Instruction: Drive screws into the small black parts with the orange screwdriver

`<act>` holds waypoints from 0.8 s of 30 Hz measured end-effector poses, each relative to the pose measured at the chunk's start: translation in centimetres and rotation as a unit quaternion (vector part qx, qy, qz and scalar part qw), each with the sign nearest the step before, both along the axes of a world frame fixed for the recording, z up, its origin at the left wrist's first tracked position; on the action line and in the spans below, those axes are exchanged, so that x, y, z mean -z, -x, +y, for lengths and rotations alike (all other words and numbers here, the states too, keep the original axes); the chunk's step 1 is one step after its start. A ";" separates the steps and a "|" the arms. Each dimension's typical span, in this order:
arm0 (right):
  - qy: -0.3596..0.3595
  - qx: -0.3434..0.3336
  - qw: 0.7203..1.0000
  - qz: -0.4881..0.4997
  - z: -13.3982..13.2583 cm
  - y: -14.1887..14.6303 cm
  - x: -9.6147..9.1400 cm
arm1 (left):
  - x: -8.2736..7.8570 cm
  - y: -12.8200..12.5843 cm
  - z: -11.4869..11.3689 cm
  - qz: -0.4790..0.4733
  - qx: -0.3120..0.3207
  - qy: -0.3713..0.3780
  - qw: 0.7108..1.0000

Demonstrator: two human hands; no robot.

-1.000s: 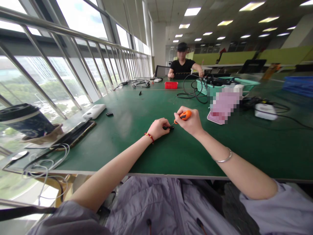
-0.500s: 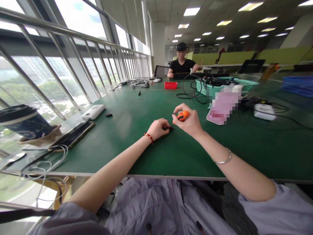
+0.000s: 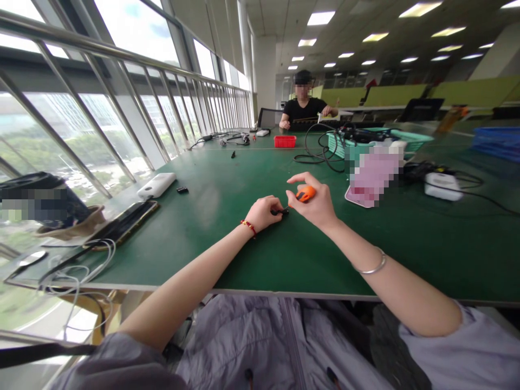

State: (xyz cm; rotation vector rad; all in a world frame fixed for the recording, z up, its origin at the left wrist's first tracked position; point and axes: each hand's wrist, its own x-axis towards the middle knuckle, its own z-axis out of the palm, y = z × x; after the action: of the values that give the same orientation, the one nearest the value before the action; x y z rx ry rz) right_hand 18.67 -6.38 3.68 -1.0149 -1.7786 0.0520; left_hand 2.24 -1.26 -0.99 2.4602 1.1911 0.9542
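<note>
My left hand (image 3: 263, 212) rests on the green table, its fingers closed on a small black part (image 3: 280, 212) that is mostly covered by them. A screwdriver (image 3: 305, 194) with an orange and black handle lies in my right hand (image 3: 319, 205), held against the palm with thumb and index finger spread apart. Its thin shaft slants down and left, and the tip meets the black part or is right beside it; I cannot tell which. Another small black piece (image 3: 182, 190) lies on the table to the left.
At left are a white power bank (image 3: 156, 186), a dark phone (image 3: 125, 225), white cables (image 3: 95, 266) and a cup (image 3: 52, 211). A red tray (image 3: 285, 142) stands farther back. At right are a teal basket (image 3: 416, 142), a pink phone (image 3: 371, 176) and a white adapter (image 3: 442, 187). A person (image 3: 303, 108) sits opposite.
The view has shifted very slightly. My right index finger has straightened a little away from the thumb; the screwdriver and black part stay in nearly the same place.
</note>
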 end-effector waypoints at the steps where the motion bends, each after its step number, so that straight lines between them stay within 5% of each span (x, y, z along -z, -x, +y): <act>1: -0.009 -0.003 1.000 0.003 0.1 0.0 0.0 | 0.0 0.1 0.1 0.000 -0.004 -0.001 1.000; 12: 0.023 0.016 1.000 -0.009 0.0 0.1 0.0 | 0.3 0.5 0.7 -0.012 0.001 -0.001 1.000; 19: -0.115 -0.026 0.993 0.003 0.7 0.3 0.7 | 0.0 0.4 0.3 -0.018 -0.001 -0.004 1.000; 24: -0.070 -0.003 0.997 -0.030 0.2 0.4 0.5 | -0.2 0.4 0.2 -0.022 0.005 0.000 1.000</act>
State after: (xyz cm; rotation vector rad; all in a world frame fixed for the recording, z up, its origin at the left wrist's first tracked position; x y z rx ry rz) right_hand 18.29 -6.20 3.15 -0.9189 -1.8126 -0.0999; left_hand 1.84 -1.07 -0.83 2.4304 1.1626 0.9999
